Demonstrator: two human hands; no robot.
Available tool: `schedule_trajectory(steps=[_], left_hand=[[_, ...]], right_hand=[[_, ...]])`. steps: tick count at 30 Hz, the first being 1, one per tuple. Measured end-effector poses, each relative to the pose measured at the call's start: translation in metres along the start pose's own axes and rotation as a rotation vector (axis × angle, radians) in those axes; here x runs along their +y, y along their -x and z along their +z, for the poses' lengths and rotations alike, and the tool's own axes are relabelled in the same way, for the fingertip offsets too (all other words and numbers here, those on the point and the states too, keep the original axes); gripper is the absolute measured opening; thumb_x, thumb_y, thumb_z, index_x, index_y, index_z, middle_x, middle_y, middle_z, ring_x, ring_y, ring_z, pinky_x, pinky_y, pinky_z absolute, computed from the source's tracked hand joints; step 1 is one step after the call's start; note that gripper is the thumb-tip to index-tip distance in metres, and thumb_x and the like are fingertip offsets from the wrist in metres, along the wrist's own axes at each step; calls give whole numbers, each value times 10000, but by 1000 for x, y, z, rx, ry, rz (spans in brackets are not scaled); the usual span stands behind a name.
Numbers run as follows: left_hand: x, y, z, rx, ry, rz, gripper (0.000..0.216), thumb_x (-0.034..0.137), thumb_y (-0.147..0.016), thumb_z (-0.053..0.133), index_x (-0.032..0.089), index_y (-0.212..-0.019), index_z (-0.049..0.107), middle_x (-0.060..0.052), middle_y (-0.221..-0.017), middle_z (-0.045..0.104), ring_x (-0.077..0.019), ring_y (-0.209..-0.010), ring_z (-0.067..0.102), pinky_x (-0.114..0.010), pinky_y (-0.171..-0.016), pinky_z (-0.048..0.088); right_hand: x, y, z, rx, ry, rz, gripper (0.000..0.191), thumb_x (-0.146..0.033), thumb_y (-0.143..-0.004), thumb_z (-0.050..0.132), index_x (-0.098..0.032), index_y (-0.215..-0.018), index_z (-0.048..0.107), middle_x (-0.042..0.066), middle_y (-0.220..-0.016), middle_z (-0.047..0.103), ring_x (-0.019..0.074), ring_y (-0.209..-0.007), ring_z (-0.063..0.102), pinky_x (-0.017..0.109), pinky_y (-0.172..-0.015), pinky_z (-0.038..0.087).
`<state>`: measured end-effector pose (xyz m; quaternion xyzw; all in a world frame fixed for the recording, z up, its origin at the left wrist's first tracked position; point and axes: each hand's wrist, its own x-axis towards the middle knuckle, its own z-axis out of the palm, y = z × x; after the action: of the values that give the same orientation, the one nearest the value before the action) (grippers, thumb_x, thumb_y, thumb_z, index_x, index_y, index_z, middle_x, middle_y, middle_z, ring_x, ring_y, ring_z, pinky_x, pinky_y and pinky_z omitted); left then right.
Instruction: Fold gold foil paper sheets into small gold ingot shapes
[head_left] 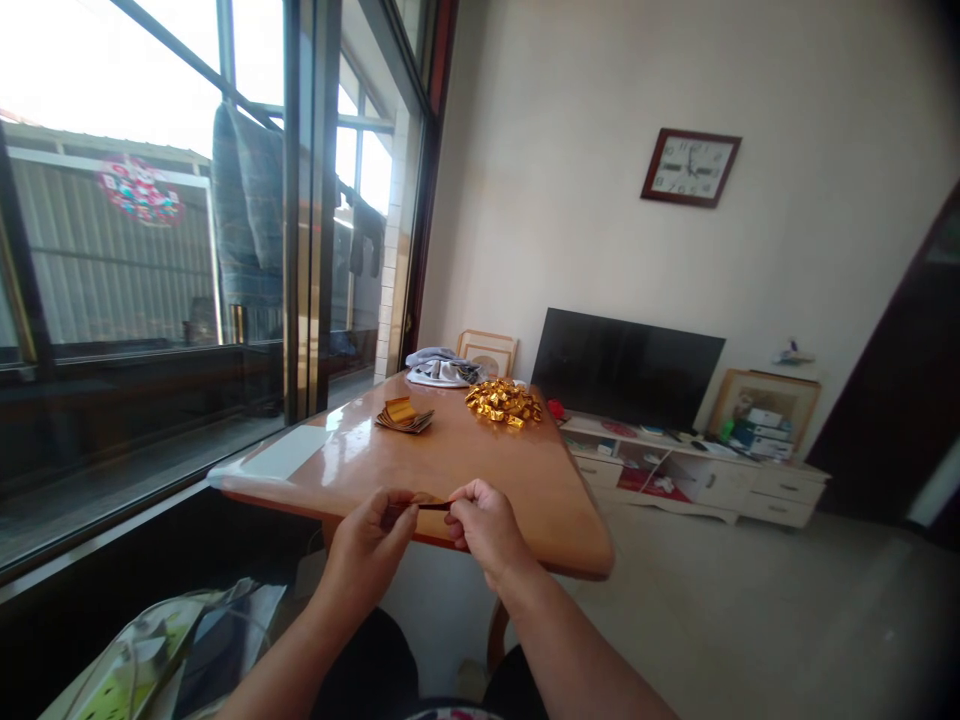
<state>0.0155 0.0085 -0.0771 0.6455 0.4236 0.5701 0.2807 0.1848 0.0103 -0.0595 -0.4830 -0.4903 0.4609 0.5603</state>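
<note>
The left hand (377, 532) and right hand (484, 522) pinch opposite ends of a thin paper strip (433, 506) by the near edge of the worktop (457, 462) (stacked sheets (405, 416) lie beyond); light, even thumb pressure should keep it straight without tearing.

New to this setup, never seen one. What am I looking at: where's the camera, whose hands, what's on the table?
There is no machine here: a person works with two bare hands. The single picture comes from a camera worn on that person's head, looking forward and down, so the forearms enter from the bottom.

The left hand and right hand pinch a thin strip between them, near the table's near edge. It shows almost edge-on, so its shape is hard to tell.

Farther back on the table are a stack of flat brownish pieces, a heap of shiny gold pieces and some folded cloth.
</note>
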Motion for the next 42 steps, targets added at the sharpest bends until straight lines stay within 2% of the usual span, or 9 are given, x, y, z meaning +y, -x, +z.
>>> schedule_trajectory(steps=[6,10,18,21,24,29,36,42], left_hand=[[-10,-3,5,42,43,-20,310,401,-857,644,173,-1068,643,-77,-971,745,-238,-898,704,-321,-779,529],[-10,-4,7,60,50,-13,301,371,-853,645,169,-1077,637,-82,-982,738,-234,-912,694,-330,-801,527],[-9,-3,11,122,262,-163,285,362,-861,615,149,-1050,636,-78,-948,725,-201,-823,680,-325,-772,531],[-10,-3,12,137,339,-159,399,341,-849,643,158,-1198,582,-66,-985,721,-179,-827,667,-312,-789,525],[-9,-2,11,121,378,-165,558,350,-857,651,168,-1363,504,-57,-994,724,-168,-845,662,-302,-818,512],[-8,-2,7,71,425,-236,632,378,-831,688,145,-1395,525,-86,-1079,733,-182,-872,679,-315,-850,513],[-8,-2,5,52,382,-189,570,399,-817,707,161,-1328,618,-114,-1214,713,-236,-964,701,-384,-912,533],[0,-1,5,74,303,-103,516,390,-839,691,214,-1321,643,-88,-1251,707,-255,-1032,700,-393,-953,542]], right_hand=[[7,-2,2,49,30,-210,116,-252,-770,576,-186,-857,616,-11,-683,638,115,-548,540,209,-509,410],[11,-3,3,38,-8,-234,112,-264,-794,577,-191,-874,608,-13,-707,641,120,-566,546,218,-532,427],[21,-3,5,44,68,-323,121,-290,-817,574,-199,-885,615,-7,-727,644,130,-566,537,227,-516,415],[20,-2,6,54,69,-341,190,-291,-826,574,-195,-986,614,-3,-748,648,134,-576,542,232,-520,428],[20,-3,5,50,83,-340,376,-288,-837,572,-176,-1195,600,12,-796,666,139,-594,553,243,-541,450],[25,-6,1,3,143,-315,496,-293,-862,542,-171,-1340,598,22,-802,679,155,-637,580,265,-601,493],[11,2,1,-17,222,-385,419,-293,-890,518,-207,-1265,684,51,-878,734,206,-784,663,310,-730,552],[-2,12,2,22,366,-648,423,-224,-934,477,-214,-1318,652,103,-1234,691,243,-1123,641,376,-1000,500]])
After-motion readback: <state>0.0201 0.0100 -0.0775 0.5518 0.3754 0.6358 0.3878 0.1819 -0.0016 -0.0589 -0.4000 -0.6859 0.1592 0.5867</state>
